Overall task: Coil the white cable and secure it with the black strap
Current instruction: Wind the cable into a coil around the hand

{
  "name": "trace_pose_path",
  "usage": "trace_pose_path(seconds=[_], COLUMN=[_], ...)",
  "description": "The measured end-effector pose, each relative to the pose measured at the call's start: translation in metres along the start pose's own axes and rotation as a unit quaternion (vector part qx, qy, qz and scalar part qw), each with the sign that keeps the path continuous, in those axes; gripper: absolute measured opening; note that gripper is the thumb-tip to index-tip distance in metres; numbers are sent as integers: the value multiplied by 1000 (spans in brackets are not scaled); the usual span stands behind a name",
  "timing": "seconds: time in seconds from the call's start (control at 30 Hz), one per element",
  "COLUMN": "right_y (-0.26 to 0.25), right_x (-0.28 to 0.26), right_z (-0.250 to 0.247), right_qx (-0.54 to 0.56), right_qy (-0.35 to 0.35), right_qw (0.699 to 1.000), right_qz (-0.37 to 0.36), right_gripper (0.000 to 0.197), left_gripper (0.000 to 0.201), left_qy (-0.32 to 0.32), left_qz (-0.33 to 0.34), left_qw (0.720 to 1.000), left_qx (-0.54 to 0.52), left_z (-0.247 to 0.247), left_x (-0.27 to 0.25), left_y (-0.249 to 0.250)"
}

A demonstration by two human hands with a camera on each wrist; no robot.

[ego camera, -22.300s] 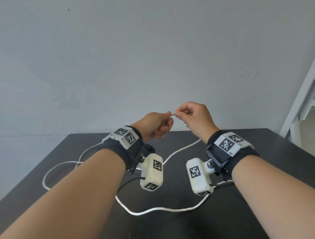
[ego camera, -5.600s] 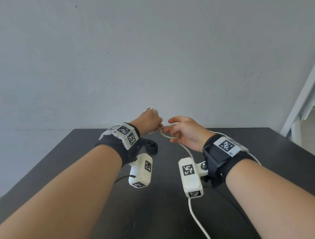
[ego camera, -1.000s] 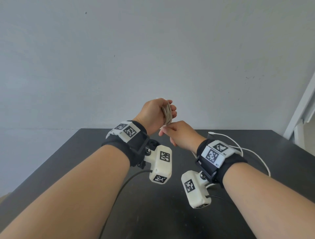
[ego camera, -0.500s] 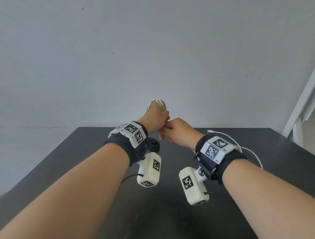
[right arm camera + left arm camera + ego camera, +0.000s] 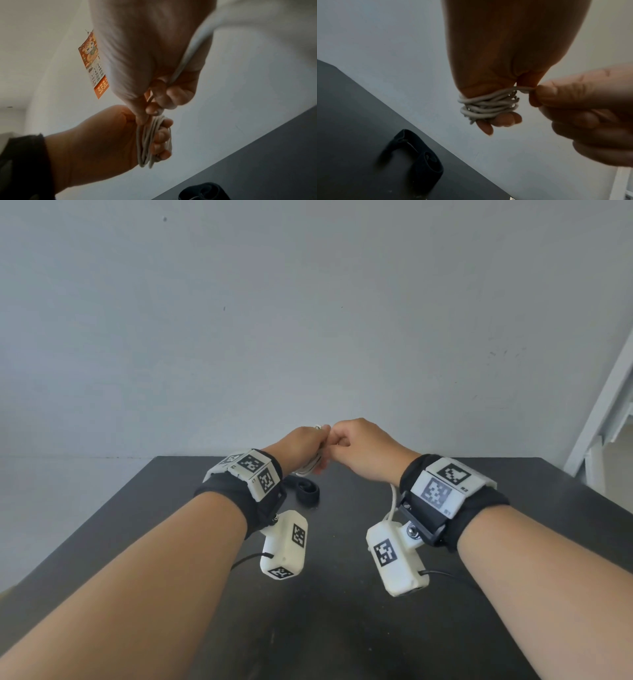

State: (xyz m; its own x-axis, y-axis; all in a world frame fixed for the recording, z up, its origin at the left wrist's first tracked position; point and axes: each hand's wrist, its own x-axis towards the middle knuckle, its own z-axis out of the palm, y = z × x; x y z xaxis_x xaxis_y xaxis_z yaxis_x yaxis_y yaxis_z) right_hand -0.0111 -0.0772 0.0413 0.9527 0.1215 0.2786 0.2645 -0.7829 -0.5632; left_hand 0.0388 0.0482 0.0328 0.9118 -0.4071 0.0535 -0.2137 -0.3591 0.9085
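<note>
Left hand: we are keeping our left hand (image 5: 496, 56) raised over the far part of the table (image 5: 342, 628), its fingers (image 5: 500, 120) bunched inside the coil, turns wrapped around them.
Right hand: our right hand (image 5: 363, 450) is touching the left, thumb and forefinger pinching the running strand just beside the coil.
White cable: the white cable (image 5: 488, 105) is sitting mostly wound on the left fingers; a loose length is trailing back under the right wrist, its end out of sight.
Black strap: the black strap (image 5: 306, 491) is lying curled on the table near the far edge, below and slightly toward us from the left hand, touched by neither hand.
Key relation: the strap is lying nearer the left hand, but that hand is carrying the coil, so we are judging the right hand the free one, reaching across leftward.
Strap axis: it is rolled up at one end in the left wrist view, so we are expecting to unroll it.
Room: bare table is lying around the strap and toward us.
Stage: we are judging the coiling nearly done, the strapping not begun.
</note>
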Motion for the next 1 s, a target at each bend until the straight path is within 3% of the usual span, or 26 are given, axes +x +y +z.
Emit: trace_pose_path(seconds=[0.13,0.3,0.47,0.67,1.0], right_y=[4,10,23,43,57], right_x=[1,4,3,-1,-2], right_z=[-9,-12,-18,-23,-11], right_qx=[20,4,-36,2,51], right_qy=[27,70,145,219,158], right_qw=[999,998,989,974,981], right_qz=[-4,-6,13,63,99], right_gripper=[20,19,13,14,25], left_gripper=[55,66,66,65,65], left_qy=[-35,-87,-119,-153,-178], left_qz=[-19,-15,-12,13,51], left_qw=[999,996,992,983,967], left_qx=[-8,-5,-30,-96,-173], left_z=[-1,1,0,-5,-2], left_x=[0,0,-1,-4,-9], left_y=[0,2,-2,-2,18])
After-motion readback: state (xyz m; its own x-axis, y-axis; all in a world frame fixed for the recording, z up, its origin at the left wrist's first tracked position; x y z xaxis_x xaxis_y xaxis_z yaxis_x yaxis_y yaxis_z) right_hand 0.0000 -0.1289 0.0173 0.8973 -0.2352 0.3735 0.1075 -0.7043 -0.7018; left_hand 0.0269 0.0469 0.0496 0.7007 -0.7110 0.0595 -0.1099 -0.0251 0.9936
